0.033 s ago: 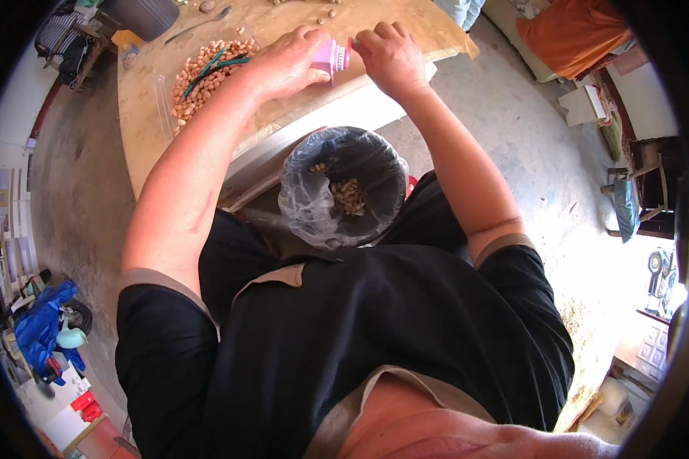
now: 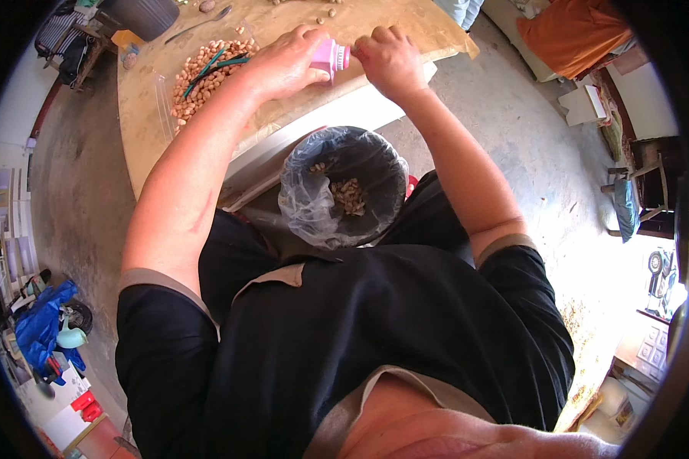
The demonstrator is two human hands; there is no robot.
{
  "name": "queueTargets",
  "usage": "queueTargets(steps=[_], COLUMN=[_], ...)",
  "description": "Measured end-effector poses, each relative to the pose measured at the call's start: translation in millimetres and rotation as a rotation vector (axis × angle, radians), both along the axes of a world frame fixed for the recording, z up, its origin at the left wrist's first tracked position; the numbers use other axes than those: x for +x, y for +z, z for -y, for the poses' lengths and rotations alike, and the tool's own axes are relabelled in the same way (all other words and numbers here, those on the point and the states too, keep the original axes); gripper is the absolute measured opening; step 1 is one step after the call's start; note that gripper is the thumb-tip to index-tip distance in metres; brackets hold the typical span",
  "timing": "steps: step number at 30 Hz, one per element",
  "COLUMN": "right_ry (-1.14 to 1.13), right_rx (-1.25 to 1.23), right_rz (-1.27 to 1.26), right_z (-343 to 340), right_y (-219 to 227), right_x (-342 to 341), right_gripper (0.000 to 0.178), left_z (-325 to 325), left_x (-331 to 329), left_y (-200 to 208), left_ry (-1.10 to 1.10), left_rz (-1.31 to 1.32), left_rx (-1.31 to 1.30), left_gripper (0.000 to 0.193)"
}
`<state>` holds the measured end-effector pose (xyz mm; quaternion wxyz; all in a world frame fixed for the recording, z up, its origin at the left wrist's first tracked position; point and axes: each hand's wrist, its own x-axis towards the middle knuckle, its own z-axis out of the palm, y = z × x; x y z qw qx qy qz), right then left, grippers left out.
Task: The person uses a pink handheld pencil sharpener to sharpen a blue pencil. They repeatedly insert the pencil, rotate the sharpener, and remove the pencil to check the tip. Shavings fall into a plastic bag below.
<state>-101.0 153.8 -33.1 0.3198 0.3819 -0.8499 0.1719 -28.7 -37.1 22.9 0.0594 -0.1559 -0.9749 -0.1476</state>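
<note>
A small pink bottle lies sideways over the table, with my left hand closed round its body. My right hand is closed at the bottle's neck end, its fingers pinching the reddish cap, which they mostly cover. Left of my left hand, shelled nuts fill a clear shallow tray. A green-handled tool rests on the nuts, partly behind my left forearm.
Below the table edge, between my legs, stands a dark bin lined with clear plastic, holding shell bits. A spoon, a dark bucket and a few loose nuts are on the far side of the table.
My right hand has turned slightly at the bottle's neck, and less of the red cap shows. The left hand and the bottle have stayed in place.
</note>
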Motion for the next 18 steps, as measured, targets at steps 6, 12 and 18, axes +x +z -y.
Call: queueTargets(steps=[6,12,18], right_ry=[0.276,0.063,-0.039], right_rx=[0.089,-0.128,0.156], right_rz=[-0.011,-0.157,-0.024], right_z=[-16.5,-3.2,-3.2], right_y=[9.4,38.7,5.2], right_x=[51.2,15.0,4.4], right_gripper=[0.009,0.015,0.017], left_z=[-3.9,-0.2,1.5], left_x=[3.0,-0.9,0.8], left_y=[1.6,4.4,0.7], left_ry=[0.052,-0.021,-0.045], left_rz=[0.027,0.074,-0.014], left_rx=[-0.009,-0.012,0.02], left_gripper=[0.063,0.058,0.054])
